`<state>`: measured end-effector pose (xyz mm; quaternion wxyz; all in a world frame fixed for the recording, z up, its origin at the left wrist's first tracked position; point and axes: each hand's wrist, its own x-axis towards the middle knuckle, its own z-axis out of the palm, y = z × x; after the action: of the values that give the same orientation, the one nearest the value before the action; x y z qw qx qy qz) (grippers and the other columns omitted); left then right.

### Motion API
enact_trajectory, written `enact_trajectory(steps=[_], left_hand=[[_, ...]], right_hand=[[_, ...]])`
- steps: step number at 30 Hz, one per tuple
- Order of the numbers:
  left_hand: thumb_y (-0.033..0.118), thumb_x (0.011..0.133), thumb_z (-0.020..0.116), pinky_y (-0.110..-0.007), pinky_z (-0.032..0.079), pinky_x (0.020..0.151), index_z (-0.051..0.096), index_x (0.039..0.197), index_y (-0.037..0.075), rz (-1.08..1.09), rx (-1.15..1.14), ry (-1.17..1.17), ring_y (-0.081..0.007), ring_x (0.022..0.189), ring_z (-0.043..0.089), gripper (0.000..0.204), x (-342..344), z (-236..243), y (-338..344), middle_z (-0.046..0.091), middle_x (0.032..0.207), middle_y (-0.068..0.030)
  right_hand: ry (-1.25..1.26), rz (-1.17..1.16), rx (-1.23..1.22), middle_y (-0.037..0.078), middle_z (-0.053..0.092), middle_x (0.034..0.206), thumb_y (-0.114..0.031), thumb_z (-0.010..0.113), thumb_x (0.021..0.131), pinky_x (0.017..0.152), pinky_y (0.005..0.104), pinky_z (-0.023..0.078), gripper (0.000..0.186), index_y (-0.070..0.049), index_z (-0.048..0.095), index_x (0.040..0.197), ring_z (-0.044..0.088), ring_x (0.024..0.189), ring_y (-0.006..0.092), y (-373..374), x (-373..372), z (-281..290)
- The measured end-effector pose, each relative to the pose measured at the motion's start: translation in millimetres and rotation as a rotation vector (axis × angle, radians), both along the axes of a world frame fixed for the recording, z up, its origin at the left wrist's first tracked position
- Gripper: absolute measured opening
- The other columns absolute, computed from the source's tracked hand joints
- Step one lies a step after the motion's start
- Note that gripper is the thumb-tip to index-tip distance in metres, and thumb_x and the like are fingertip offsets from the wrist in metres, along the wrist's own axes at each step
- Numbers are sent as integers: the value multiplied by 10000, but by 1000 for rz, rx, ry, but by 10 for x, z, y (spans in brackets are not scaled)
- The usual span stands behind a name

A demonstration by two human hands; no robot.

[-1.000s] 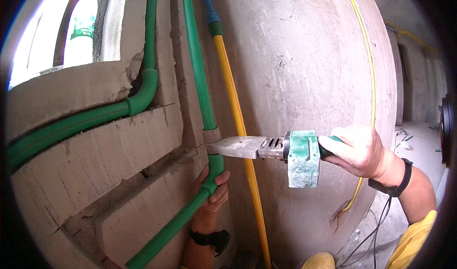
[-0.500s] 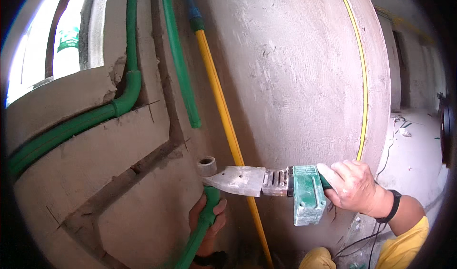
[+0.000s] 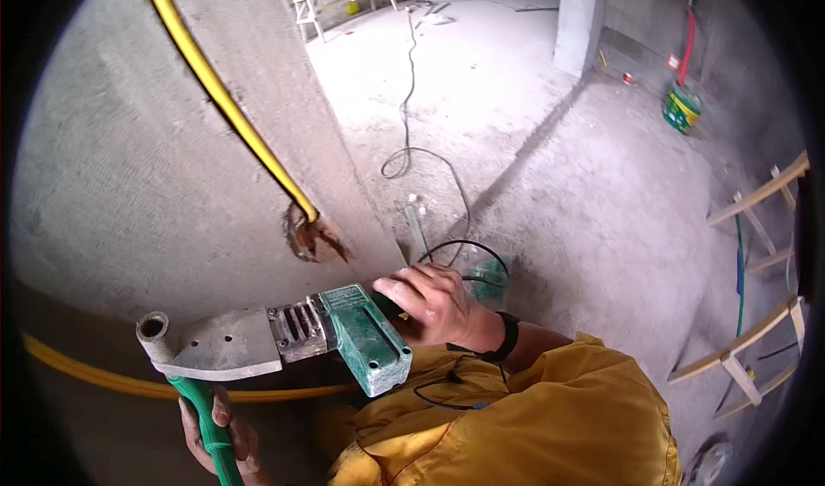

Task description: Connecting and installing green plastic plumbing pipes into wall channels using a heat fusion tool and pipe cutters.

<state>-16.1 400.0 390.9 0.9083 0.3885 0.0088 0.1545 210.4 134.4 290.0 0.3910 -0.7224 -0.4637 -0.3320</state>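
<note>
My right hand [image 3: 440,307] is closed round the handle of a green pipe fusion welder [image 3: 361,336]. Its grey metal heating plate [image 3: 230,344] points left, and a short round socket [image 3: 155,331] sticks up from the plate's tip. Under that tip is a green plastic pipe [image 3: 209,417] with a fitting joint, its upper end against the plate's underside. My left hand [image 3: 244,443] wraps round this pipe from below. Whether the pipe end is pushed over the lower die cannot be seen.
A yellow pipe [image 3: 228,99] runs down the grey wall into a rough hole [image 3: 309,237]. Another yellow pipe [image 3: 284,395] passes behind the welder. A dark cable [image 3: 408,116] loops over the concrete floor. Wooden ladder-like frames [image 3: 739,366] stand right; a green bucket [image 3: 681,108] is farther off.
My view has swung right, from the grooved wall corner toward the room and floor. The welder and green pipe now appear farther left in view, still held in both hands.
</note>
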Motion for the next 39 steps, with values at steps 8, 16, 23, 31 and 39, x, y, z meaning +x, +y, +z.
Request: enact_trajectory(steps=[8, 16, 23, 31, 39], left_hand=[[330, 1041, 360, -240, 262, 309, 423, 1251, -1, -88, 105, 244, -113, 370, 325, 397, 877, -501, 98, 486, 736, -141], [407, 1051, 214, -291, 379, 318, 173, 1522, 160, -363, -475, 112, -194, 388, 461, 533, 388, -1179, 174, 525, 866, -222], [406, 1043, 254, -369, 466, 453, 188, 1508, 134, -263, -510, 27, -251, 489, 554, 542, -119, -1489, 329, 532, 891, -188], [342, 1022, 393, -254, 390, 357, 404, 1293, 32, -122, -481, 55, -149, 431, 461, 412, 80, -1165, -23, 531, 940, -143], [349, 1049, 349, -193, 442, 329, 429, 1221, 21, 78, -435, -141, -129, 452, 526, 379, -435, -1124, -138, 548, 944, -179]], right_hand=[[455, -294, 259, 99, 649, 836, -260, 694, 828, 628, 332, 506, 276, -51, 640, 999, 642, 692, 205, -667, 280, -881], [1334, -412, 948, 25, 560, 621, -120, 733, 783, 447, 298, 427, 152, -59, 594, 781, 540, 479, 154, -1998, 1482, -2072], [1805, -182, 1322, 17, 497, 603, -260, 658, 774, 499, 322, 452, 181, -172, 509, 722, 513, 535, 183, -3287, 929, -4274], [1684, 571, 805, 66, 629, 836, -222, 615, 842, 671, 378, 528, 153, -104, 627, 938, 611, 730, 224, -1267, 1841, -3722], [1431, 1032, -281, 107, 666, 844, -264, 608, 930, 596, 304, 506, 320, 48, 652, 989, 619, 653, 177, 847, 431, -852]])
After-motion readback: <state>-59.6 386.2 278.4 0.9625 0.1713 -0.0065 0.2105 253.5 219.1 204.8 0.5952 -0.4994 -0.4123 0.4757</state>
